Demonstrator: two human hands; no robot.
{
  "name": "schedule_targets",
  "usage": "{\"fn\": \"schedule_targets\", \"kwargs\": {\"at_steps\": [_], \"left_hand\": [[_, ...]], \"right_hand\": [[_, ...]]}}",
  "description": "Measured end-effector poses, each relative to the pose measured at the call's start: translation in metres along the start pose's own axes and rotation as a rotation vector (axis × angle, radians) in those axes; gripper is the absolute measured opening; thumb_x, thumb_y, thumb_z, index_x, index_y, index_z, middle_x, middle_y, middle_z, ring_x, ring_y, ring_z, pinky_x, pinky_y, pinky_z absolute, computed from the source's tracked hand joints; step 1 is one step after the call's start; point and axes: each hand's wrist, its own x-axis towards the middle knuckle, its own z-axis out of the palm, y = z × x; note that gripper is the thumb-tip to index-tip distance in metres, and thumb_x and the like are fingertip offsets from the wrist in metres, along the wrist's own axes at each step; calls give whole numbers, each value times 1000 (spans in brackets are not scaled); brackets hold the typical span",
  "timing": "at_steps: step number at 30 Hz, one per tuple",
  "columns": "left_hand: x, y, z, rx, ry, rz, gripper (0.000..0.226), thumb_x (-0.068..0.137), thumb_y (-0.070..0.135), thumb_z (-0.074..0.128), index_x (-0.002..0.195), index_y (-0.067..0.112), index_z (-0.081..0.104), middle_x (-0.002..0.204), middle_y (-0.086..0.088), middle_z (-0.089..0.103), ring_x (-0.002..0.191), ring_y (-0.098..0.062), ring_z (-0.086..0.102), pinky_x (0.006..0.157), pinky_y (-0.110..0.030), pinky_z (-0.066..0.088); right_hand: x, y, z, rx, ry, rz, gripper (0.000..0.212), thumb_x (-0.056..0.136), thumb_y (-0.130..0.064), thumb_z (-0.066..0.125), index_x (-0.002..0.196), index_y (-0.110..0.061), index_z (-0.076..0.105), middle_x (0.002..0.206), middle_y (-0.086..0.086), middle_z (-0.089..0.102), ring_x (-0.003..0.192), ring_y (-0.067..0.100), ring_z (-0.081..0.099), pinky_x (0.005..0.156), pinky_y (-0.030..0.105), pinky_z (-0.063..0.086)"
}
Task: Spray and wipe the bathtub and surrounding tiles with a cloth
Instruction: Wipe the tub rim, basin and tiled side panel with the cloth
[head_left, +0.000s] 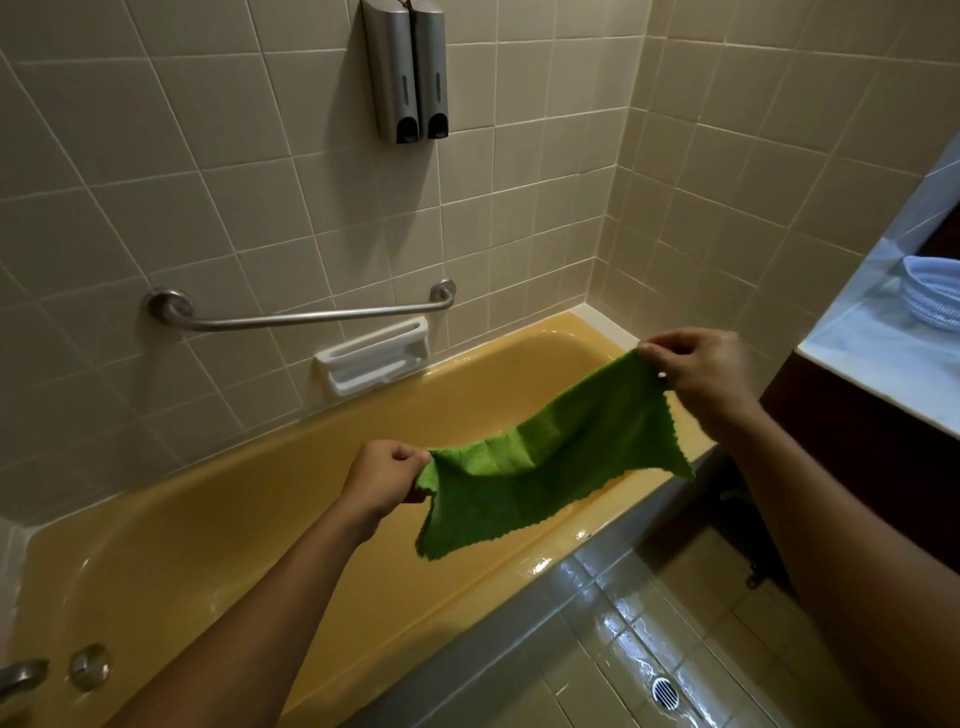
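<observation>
Stretching the green cloth out above the bathtub, left hand pinching its eight-o'clock corner, right hand its two-o'clock corner. The rim glistens, likely sprayed; wiping tub and tiles looks not yet done.

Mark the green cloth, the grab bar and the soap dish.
green cloth (545, 457), head view, middle of fabric.
grab bar (311, 317), head view, middle of rail.
soap dish (371, 362), head view, centre of tray.
</observation>
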Motion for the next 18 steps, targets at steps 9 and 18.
{"fn": "schedule_targets", "kwargs": {"at_steps": [9, 18], "left_hand": [[-25, 40, 36, -374, -240, -313, 25, 91, 5, 73, 113, -7, 69, 90, -17, 72, 78, -25, 70, 64, -32, 60], [-37, 36, 40, -473, -255, -351, 18, 90, 1, 73, 107, -2, 68, 77, -10, 69, 63, -19, 66, 64, -31, 60]], "right_hand": [[-78, 14, 94, 227, -273, 163, 8, 89, -14, 73, 96, -17, 76, 91, 3, 77, 88, 16, 74, 86, 37, 62], [-106, 26, 123, 119, -313, -54, 17, 84, -11, 81, 98, -21, 81, 89, -9, 78, 87, 4, 73, 83, 27, 59]]}}
